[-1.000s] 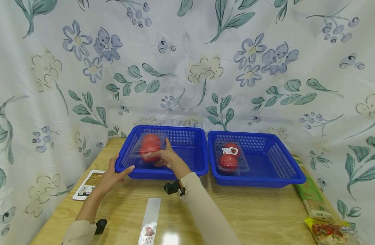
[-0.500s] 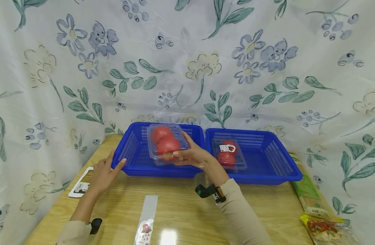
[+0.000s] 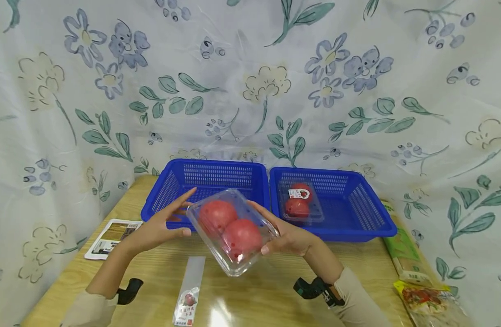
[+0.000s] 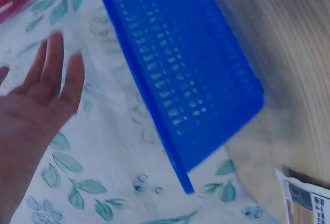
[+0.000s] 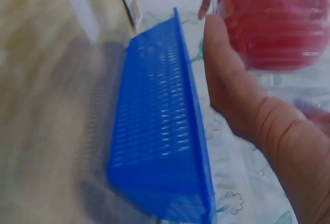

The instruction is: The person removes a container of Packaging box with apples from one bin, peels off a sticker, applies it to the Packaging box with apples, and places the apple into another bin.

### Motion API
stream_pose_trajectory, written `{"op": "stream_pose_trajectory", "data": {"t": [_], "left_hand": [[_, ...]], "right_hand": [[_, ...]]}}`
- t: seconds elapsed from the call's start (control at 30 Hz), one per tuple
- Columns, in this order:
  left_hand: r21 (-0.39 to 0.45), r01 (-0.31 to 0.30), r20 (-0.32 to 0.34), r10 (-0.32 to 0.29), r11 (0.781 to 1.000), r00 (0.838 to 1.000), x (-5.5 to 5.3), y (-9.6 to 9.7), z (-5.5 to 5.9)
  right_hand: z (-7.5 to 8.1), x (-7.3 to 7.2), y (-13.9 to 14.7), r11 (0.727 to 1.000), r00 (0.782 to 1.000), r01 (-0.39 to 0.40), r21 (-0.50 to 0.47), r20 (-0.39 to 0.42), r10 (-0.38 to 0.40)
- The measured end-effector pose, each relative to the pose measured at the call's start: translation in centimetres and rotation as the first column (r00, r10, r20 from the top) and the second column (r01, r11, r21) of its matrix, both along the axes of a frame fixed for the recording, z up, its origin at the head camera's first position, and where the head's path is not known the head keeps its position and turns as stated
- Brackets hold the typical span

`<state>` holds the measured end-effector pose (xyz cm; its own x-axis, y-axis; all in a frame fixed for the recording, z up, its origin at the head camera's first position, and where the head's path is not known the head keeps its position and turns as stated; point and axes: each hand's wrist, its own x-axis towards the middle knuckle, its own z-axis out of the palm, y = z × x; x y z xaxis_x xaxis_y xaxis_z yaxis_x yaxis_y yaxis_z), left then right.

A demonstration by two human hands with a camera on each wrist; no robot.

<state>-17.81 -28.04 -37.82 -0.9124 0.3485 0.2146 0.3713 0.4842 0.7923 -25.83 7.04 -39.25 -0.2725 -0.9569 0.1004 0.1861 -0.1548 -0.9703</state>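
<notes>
My right hand (image 3: 289,234) holds a clear plastic clamshell box (image 3: 233,236) by its right side, thumb on the near face. Two round red fruits, which look like tomatoes (image 3: 242,236), are inside; the box hangs tilted in front of the left blue basket (image 3: 209,165). In the right wrist view, one tomato (image 5: 278,23) shows through the plastic beyond the thumb. My left hand (image 3: 156,229) is spread beside the box's left corner. Nothing lies between the left fingers (image 4: 54,62) in the left wrist view; whether they touch the box is unclear.
A second blue basket (image 3: 356,231) at right holds another clear box (image 3: 301,202) of red fruits with a label. A printed strip (image 3: 190,290) lies on the table, a white packet (image 3: 111,238) at left, and green (image 3: 405,250) and yellow (image 3: 430,302) packages at right.
The right hand has lifted the box out of the left basket and brought it closer, tilting it. My left hand has let go of the basket's rim and moved right toward the box.
</notes>
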Motion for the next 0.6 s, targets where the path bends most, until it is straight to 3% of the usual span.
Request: {"op": "stream_pose_trajectory", "data": {"t": [0.1, 0.27, 0.47, 0.6], "left_hand": [[0.015, 0.128, 0.099, -0.129, 0.992, 0.987, 0.5, 1.3, 0.2], [0.048, 0.262, 0.241, -0.266, 0.964, 0.933, 1.4, 3.3, -0.3], [0.100, 0.391, 0.258, -0.403, 0.915, 0.878, 2.4, 5.5, -1.7], [0.115, 0.419, 0.287, -0.434, 0.901, 0.854, 3.7, 6.7, -3.0]], "right_hand": [[-0.8, 1.1, 1.2, 1.000, 0.999, -0.030, 0.009, -0.038, 0.030], [-2.0, 2.4, 3.2, 0.995, 0.990, -0.098, 0.029, -0.099, 0.101], [-3.4, 2.6, 4.8, 0.988, 0.958, -0.151, 0.034, -0.243, 0.154], [-4.6, 2.6, 5.2, 0.971, 0.931, -0.239, 0.025, -0.278, 0.236]]}}
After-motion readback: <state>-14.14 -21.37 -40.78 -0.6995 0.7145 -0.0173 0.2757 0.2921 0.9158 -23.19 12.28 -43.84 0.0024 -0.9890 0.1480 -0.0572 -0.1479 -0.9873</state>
